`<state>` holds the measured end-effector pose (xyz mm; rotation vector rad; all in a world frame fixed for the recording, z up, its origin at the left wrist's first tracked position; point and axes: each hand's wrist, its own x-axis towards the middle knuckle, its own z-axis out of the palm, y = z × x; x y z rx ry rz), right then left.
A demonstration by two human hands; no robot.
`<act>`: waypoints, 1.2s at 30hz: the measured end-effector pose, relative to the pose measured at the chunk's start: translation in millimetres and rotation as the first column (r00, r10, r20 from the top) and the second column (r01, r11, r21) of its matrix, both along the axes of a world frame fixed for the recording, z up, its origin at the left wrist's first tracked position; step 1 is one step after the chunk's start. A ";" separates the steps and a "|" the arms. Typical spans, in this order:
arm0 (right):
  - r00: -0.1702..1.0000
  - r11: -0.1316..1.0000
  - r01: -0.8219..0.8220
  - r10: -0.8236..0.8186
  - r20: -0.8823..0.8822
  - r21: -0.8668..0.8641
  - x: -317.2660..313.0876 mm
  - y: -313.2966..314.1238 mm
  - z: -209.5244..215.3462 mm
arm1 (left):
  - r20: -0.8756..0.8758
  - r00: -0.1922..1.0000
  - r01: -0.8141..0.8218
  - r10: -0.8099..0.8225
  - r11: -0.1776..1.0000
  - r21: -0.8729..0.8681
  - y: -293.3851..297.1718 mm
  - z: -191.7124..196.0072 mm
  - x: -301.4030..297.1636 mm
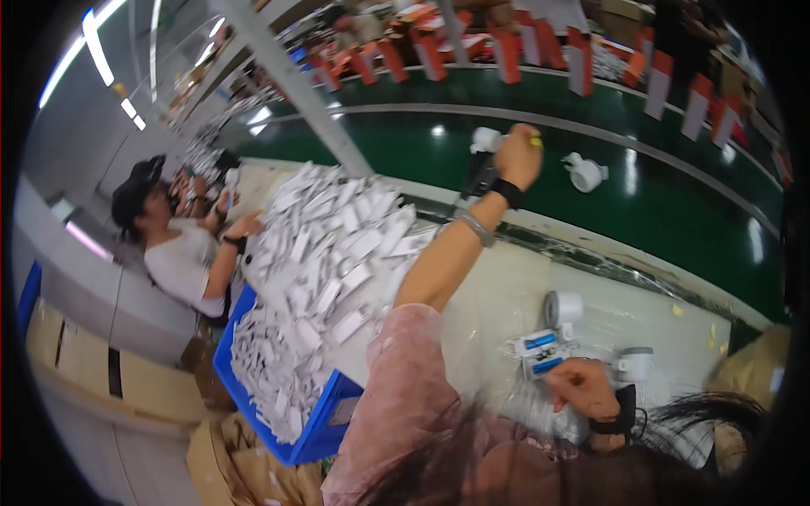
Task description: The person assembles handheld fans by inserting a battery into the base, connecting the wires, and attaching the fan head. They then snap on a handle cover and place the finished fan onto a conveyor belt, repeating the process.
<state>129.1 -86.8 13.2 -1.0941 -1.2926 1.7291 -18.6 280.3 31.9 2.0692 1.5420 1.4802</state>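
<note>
The left hand (pixel 519 158) curls beside a white device (pixel 483 139) over the green conveyor (pixel 658 198); I cannot tell whether it grips. The device looks light, stiff and slick (probably plastic), best held around its body. The right hand (pixel 584 388), loosely curled, hold unclear, is near blue cylinders (pixel 540 341).

The head view looks down and forward from above the near edge of the surface (pixel 498 278) — across its far edge to the green belt (pixel 692 215). The right hand (pixel 584 388) lies close, the left hand (pixel 517 158) farther off; wide fisheye coverage — bending straight edges — reaches the ceiling lights (pixel 98 49).
</note>
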 end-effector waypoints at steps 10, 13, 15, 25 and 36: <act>0.638 0.415 0.351 -0.762 0.110 0.839 10.6 10.1 21.5 | -0.150 0.514 0.815 -0.844 0.536 -0.221 -203.3 90.6 19.9; 0.713 0.562 0.355 -0.680 0.172 0.747 26.4 2.2 18.6 | -0.278 0.421 0.851 -0.863 0.482 -0.208 -238.5 77.2 38.8; 0.621 0.501 0.374 -0.761 0.191 0.781 27.2 -1.1 18.9 | -0.273 0.397 0.865 -0.876 0.457 -0.207 -249.0 78.0 42.5; 0.816 0.710 0.568 -0.550 -0.175 0.415 35.3 6.2 -3.7 | -0.330 0.578 0.811 -0.746 0.482 0.332 -265.9 57.4 44.1; 0.939 0.945 0.282 -0.236 -0.251 0.164 45.5 -3.6 28.1 | 0.761 0.115 0.912 -0.638 -0.235 -0.336 -236.3 0.3 29.6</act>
